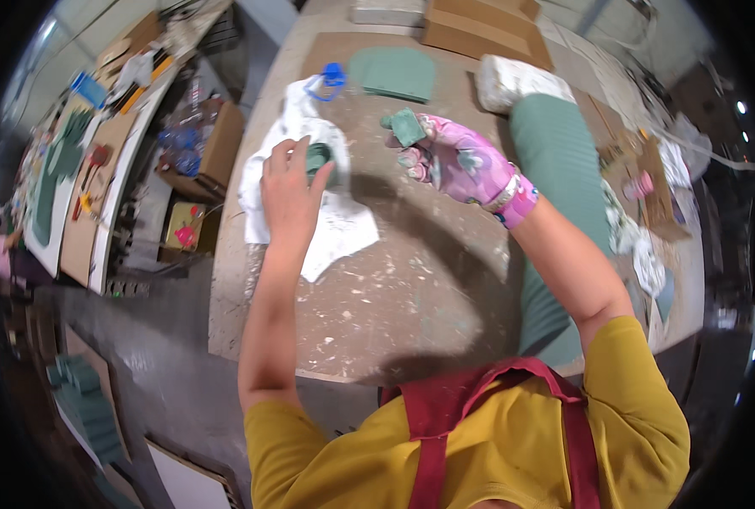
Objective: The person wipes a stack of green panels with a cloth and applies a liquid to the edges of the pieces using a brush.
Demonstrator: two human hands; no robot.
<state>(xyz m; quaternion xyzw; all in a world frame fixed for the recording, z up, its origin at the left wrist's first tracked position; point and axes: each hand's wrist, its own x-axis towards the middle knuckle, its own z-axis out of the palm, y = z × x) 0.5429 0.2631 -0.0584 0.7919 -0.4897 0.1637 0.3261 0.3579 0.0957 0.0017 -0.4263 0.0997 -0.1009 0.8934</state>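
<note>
Tabletop [377, 318] crowded along its far and right sides. Beyond your hands lay a green stack of sheets [392, 72], with a blue plastic loop [333, 76] just left of it. A cardboard box [486, 36] sat at the far edge, near a white wrapped bundle [520, 83]. A green ribbed roll [564, 170] took up the right side, your right forearm crossing above it. Off left, a second bench [80, 216] carried tools and green pieces.

Your gloved right hand [464, 161] held its grip closed on a green block [408, 128], raised over the middle of the tabletop. The block's squarish face showed, its edges slanted (I could make out no long axis). The roll's long axis ran away from you, along the right side.

Your bare left hand [289, 188] curved thumb and fingers about a green round piece [318, 158], above a rumpled white cloth [341, 227]; whether that grip pressed on it, I could not tell. Your fingers hid part of the round piece. The box was cut off by the upper border; the far-left clutter blurred.
</note>
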